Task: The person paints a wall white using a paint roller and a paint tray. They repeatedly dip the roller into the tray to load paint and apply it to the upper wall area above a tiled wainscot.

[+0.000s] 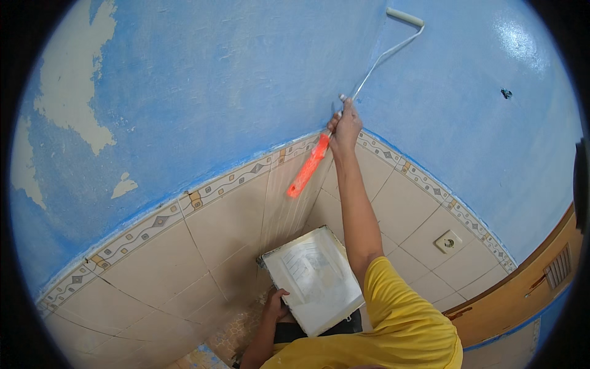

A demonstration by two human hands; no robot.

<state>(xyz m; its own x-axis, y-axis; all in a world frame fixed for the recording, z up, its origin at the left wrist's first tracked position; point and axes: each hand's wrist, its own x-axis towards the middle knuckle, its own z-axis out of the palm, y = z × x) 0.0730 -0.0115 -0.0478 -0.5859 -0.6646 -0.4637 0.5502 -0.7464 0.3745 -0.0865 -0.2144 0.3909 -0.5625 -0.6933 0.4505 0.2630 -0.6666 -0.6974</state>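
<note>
My right hand [346, 128] reaches up into the corner, fingers wrapped round a paint roller [385, 54] by its metal rod, just above the grip. Its bright orange handle [307, 167] sticks out below the hand. At the rod's far end, the slim white roller sleeve [405, 16] is up against the blue right wall [455, 74], near the corner. Low down, my left hand [276, 305] grips the left edge of a paint tray [316, 277], thumb over its rim. White paint coats the tray's inside.
The left wall [233, 80] is blue with bare cream patches [77, 74]. Beige tiles [227, 234] with a patterned border [161, 221] line the lower walls. A socket [448, 242] and a dark hole [506, 93] mark the right wall; a wooden door [510, 307] stands at lower right.
</note>
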